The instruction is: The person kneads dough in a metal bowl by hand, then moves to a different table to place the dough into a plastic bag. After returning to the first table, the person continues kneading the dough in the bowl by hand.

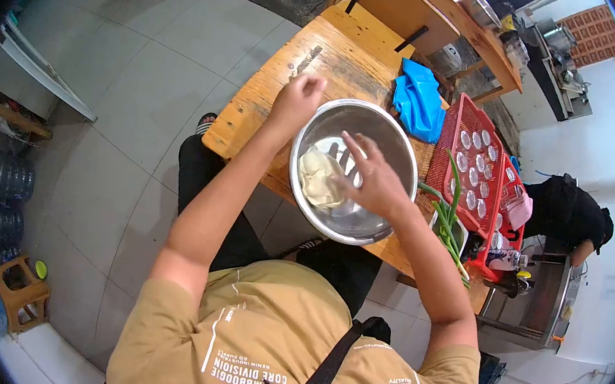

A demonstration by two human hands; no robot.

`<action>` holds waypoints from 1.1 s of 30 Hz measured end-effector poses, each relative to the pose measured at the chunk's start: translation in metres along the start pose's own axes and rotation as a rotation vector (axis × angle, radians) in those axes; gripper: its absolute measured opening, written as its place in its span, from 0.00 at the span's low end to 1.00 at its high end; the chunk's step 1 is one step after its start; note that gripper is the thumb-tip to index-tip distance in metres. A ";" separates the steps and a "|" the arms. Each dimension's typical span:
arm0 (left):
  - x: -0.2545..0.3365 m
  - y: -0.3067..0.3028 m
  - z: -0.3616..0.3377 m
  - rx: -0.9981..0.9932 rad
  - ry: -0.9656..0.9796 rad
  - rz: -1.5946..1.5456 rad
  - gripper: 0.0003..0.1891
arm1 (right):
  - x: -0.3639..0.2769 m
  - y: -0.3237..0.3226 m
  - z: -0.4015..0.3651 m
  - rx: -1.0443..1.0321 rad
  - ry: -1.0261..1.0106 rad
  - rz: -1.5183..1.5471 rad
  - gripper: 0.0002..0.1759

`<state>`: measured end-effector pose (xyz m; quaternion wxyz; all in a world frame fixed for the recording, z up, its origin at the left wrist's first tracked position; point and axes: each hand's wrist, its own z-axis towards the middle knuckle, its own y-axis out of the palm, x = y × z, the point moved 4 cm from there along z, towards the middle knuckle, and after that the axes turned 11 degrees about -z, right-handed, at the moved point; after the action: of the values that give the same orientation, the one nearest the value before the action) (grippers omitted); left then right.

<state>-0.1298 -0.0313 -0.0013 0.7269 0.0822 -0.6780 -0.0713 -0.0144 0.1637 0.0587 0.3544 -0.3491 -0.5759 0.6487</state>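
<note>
A large metal bowl (404, 146) stands near the front edge of the wooden table. Inside, at its left, lies a lump of pale dough (318, 179) with a soft, uneven surface. My right hand (373, 178) reaches into the bowl with fingers spread, just right of the dough; its fingertips are slightly blurred, so contact cannot be told. My left hand (299, 103) is raised by the bowl's upper left rim, fingers curled together. Whatever it may hold is hidden.
A blue plastic bag (418, 101) lies behind the bowl on the table (257, 104). Right of it, a red basket (454, 136) holds several clear cups. Green onions (450, 226) lie beside the bowl. Another person (564, 208) bends over at the far right.
</note>
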 end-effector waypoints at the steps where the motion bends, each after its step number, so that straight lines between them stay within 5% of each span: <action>1: -0.005 -0.006 -0.021 0.000 -0.008 -0.020 0.22 | -0.009 0.013 0.001 -0.210 0.101 0.104 0.47; 4: -0.005 -0.008 -0.090 -0.045 -0.090 -0.080 0.27 | -0.040 0.045 0.006 -0.249 0.036 0.013 0.46; 5: -0.023 -0.005 -0.104 0.012 0.083 -0.038 0.28 | -0.044 0.053 0.008 -0.258 0.030 0.019 0.46; 8: -0.002 -0.005 -0.109 0.037 -0.033 -0.195 0.26 | -0.048 0.059 0.017 -0.151 0.060 0.078 0.39; 10: -0.013 -0.007 -0.095 0.027 -0.029 -0.197 0.24 | -0.039 0.064 0.029 -0.274 0.199 0.169 0.30; 11: -0.019 -0.008 -0.090 0.001 -0.019 -0.182 0.24 | -0.028 0.073 0.033 -0.133 0.278 0.154 0.23; 15: -0.019 -0.009 -0.081 -0.005 -0.024 -0.130 0.23 | -0.001 0.029 0.030 0.039 0.545 0.339 0.18; 16: -0.016 -0.010 -0.080 -0.010 -0.046 -0.105 0.23 | 0.002 0.016 0.026 0.255 0.435 0.304 0.18; 19: -0.011 -0.011 -0.070 -0.082 -0.121 -0.225 0.23 | 0.012 -0.016 0.011 0.331 0.341 0.248 0.21; 21: -0.006 -0.011 -0.062 -0.109 -0.147 -0.221 0.23 | 0.009 -0.017 0.000 -0.419 0.255 0.184 0.28; 25: -0.007 -0.009 -0.056 -0.163 -0.158 -0.224 0.23 | -0.004 -0.033 0.020 -0.043 -0.052 -0.044 0.41; 29: -0.005 -0.010 -0.056 -0.176 -0.141 -0.177 0.23 | -0.019 0.024 0.029 -0.043 -0.347 -0.231 0.43; 33: -0.002 -0.010 -0.061 -0.145 -0.148 -0.135 0.23 | -0.015 0.055 0.043 -0.052 -0.264 -0.282 0.35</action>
<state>-0.0692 -0.0392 -0.0096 0.6726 0.0695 -0.7157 -0.1747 -0.0470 0.1244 0.0083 0.3543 -0.1859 -0.6770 0.6177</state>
